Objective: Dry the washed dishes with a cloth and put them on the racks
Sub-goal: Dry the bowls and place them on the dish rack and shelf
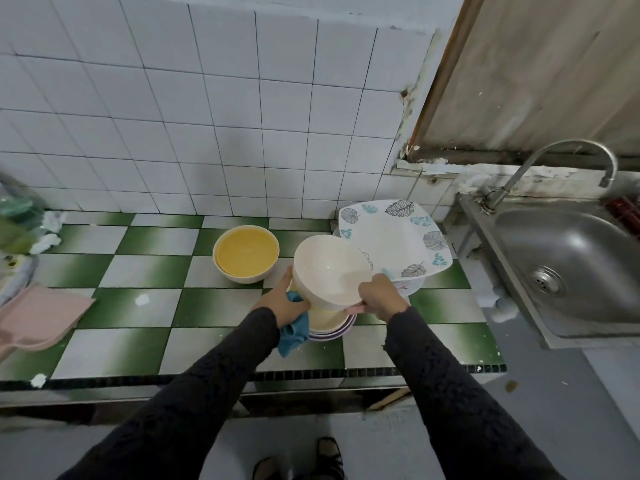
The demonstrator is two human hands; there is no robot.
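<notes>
drying under way, racks not in view

white bowl [329, 268] sits tilted at frame centre, over a stack of bowls [332, 329] on the counter [138, 306]. left hand [282, 303] clutches a blue cloth [294, 332] against its side; right hand [381, 296] grips its near rim. yellow bowl [246, 252] and leaf plate [394, 233] wait, so most work seems left.

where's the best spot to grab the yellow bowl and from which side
Take the yellow bowl by its near rim, thumb inside and fingers on the outer wall, coming down from above on the near side. It stands upright, mouth open, on the counter with bare tile around it. The left hand, nearer to it, now holds the blue cloth against the white bowl.
</notes>
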